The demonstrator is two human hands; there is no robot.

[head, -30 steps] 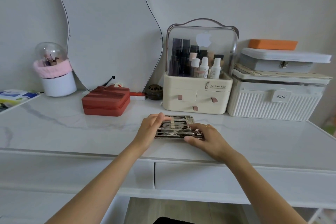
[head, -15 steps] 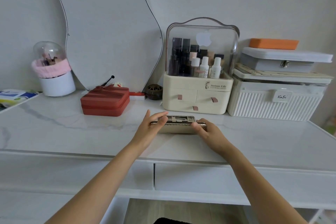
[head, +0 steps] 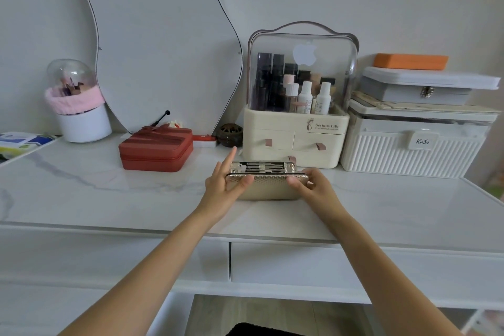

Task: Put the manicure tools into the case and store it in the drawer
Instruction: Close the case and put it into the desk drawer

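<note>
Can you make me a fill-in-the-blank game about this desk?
1. Both hands, left and right, hold the gold ____.
2. The box left of the hands is ____ in colour.
3. The bottles stand under a clear ____.
4. The desk drawer below the hands is ____.

Missing words: case; red; lid; closed

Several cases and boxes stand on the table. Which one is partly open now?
The gold manicure case between the left hand and right hand: its lid is raised, showing tools inside. The red zip case and grey latch box are shut.
</note>
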